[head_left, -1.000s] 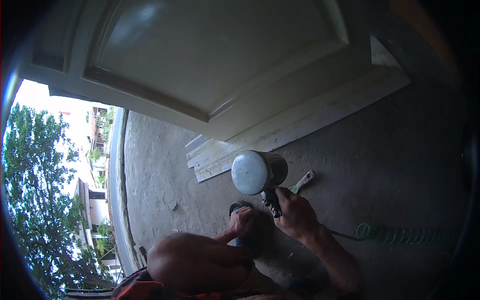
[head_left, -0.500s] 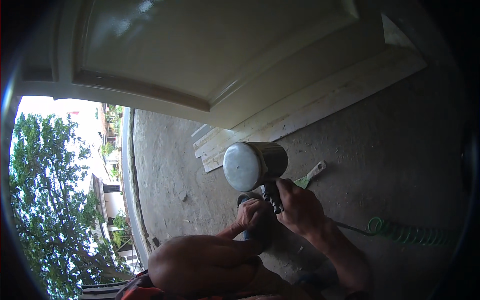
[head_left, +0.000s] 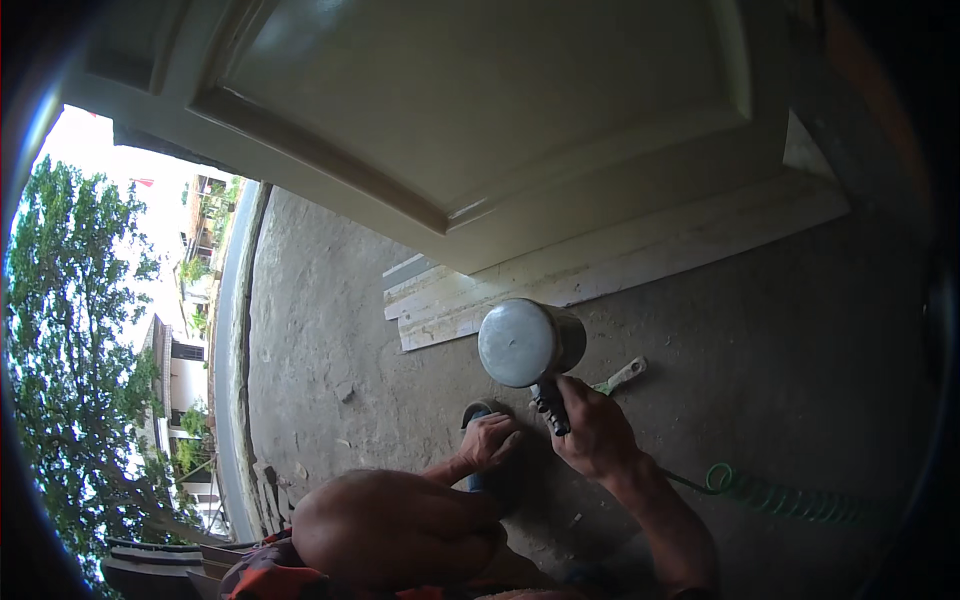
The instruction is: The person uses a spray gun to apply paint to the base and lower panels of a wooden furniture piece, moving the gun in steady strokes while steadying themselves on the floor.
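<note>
My right hand [head_left: 597, 436] is closed around the handle of a spray gun [head_left: 549, 406], whose round metal cup [head_left: 518, 343] faces up toward me. A green coiled air hose [head_left: 780, 496] runs off to the right from below that hand. Close above the cup stands a large cream panelled door [head_left: 480, 110], its paint glossy in places. My left hand [head_left: 488, 443] hangs low beside my bare knee [head_left: 390, 525], fingers curled. Whatever those fingers may hold is hidden. A dark curved edge, seemingly footwear [head_left: 482, 410], shows just beyond it.
Under the door's lower edge lie pale, stained boards [head_left: 600, 282] on the concrete floor [head_left: 340, 310]. A scraper [head_left: 626, 374] with a pale handle lies beyond my right hand, partly hidden. To the left are a kerb edge, a tree [head_left: 80, 330] and houses outdoors.
The spray gun in my right hand has shifted right and nearer the boards. My view has tilted, so the door sits lower in it. My left hand stays beside the knee.
</note>
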Demonstrator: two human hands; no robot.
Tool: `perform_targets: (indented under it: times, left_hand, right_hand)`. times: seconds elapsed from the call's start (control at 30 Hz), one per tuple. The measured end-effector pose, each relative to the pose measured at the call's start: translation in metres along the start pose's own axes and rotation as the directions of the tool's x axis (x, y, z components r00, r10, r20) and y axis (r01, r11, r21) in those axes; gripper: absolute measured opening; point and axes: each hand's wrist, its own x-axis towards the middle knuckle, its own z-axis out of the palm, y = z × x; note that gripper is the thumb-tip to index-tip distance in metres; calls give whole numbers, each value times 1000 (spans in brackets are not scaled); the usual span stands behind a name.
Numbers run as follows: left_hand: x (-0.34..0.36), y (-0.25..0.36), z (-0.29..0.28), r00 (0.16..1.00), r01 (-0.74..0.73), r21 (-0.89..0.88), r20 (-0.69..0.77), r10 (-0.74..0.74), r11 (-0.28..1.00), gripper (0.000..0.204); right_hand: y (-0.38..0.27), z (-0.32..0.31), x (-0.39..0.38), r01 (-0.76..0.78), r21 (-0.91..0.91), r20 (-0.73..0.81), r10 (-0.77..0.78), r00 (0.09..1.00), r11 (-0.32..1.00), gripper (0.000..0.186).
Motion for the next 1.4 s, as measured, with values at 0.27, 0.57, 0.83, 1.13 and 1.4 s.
perform_targets:
  times: [0.27, 0.57, 0.83, 1.13, 1.4]
  left_hand:
    - [5, 0, -4, 995, -85, 15, -48, 86, 996, 22]
    - [1, 3, 3, 979, -144, -101, -158, 127, 984, 9]
    - [-1, 1, -10, 984, -141, -164, -132, 120, 976, 11]
    - [-8, -27, -2, 980, -175, -265, -140, 141, 948, 16]
    - [-15, -36, 2, 997, -72, -328, -32, 65, 942, 29]
  right_hand:
    - [-13, 20, 17, 61, 47, 16, -62, 998, 997, 26]
    - [-46, 39, 36, 134, 170, 50, -144, 988, 976, 28]
    - [-74, 49, 69, 83, 77, 71, -88, 994, 994, 21]
    - [-53, 102, 101, 114, 103, 156, -129, 979, 988, 22]
    - [-61, 142, 120, -38, 145, 295, -7, 955, 989, 16]
